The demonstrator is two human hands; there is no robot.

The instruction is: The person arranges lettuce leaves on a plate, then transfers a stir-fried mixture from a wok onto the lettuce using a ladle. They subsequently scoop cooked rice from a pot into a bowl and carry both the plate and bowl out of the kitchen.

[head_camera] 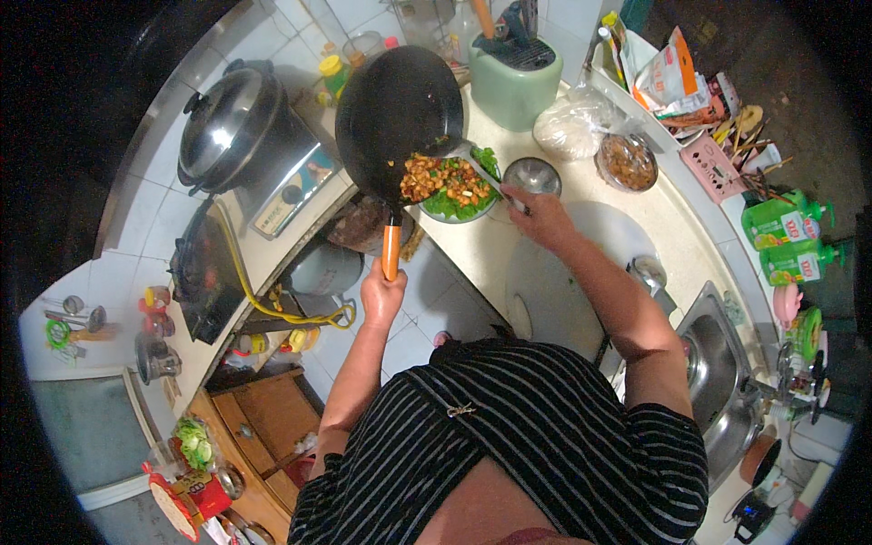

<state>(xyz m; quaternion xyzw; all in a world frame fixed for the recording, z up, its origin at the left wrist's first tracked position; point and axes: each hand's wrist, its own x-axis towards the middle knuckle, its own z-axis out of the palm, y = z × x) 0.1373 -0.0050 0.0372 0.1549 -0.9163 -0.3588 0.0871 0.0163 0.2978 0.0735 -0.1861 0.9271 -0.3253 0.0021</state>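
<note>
My left hand [383, 294] grips the orange handle [390, 252] of a black wok [388, 116], which is tilted over a plate. In my right hand [539, 216] is a metal spatula [485, 174], its blade at the wok's rim. Browned diced food [449, 182] with green bits lies over green leaves [455, 206] on the plate [470, 219]. Some of the food overlaps the wok's lower edge. Only a few scraps show on the wok's inner surface. Just beyond my right hand stands a metal bowl [533, 177].
A green knife block [516, 88] stands behind the plate. To its right are a plastic bag [571, 129] and a covered bowl of brown food [627, 163]. A lidded steel pot [235, 129] and a gas stove [208, 272] with a yellow hose [245, 286] are left; a sink [715, 361] is right.
</note>
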